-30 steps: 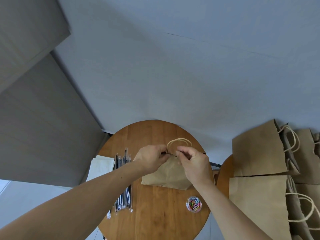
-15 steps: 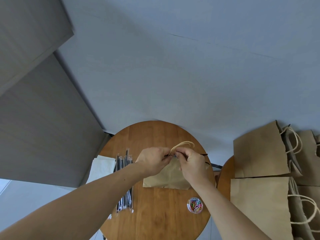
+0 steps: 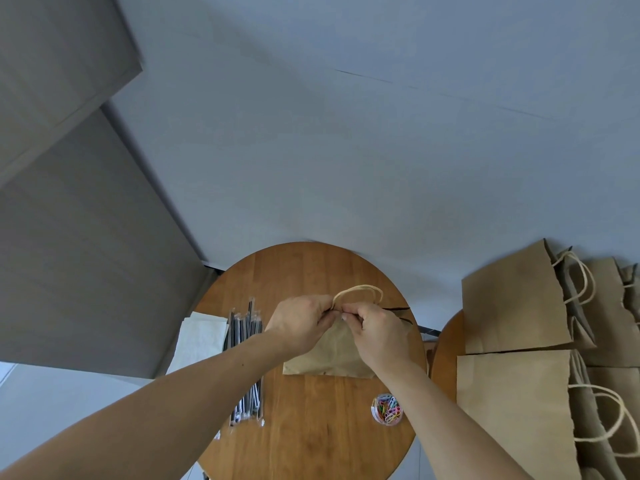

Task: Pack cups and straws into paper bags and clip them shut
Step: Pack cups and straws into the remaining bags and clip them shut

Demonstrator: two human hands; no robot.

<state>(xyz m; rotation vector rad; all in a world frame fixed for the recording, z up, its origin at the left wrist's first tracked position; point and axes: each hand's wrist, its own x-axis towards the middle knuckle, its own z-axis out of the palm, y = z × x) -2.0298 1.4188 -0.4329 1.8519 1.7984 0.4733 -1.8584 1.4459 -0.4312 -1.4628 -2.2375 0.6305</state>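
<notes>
A brown paper bag stands on the round wooden table, its twine handles arching above the top edge. My left hand and my right hand meet at the bag's mouth, both pinching the top edge together just under the handles. Whether a clip sits between the fingertips is hidden. Wrapped black straws lie in a bundle left of the bag. A small clear tub of coloured paper clips stands near the table's front right. No cups are in view.
White paper sheets lie at the table's left edge. Several brown paper bags with twine handles are stacked on a second round table at the right. A grey wall rises behind, with a grey cabinet at the left.
Both hands have drawn closer together at the bag's top edge, and the bag mouth is pressed narrower. The handles have tipped slightly to the right.
</notes>
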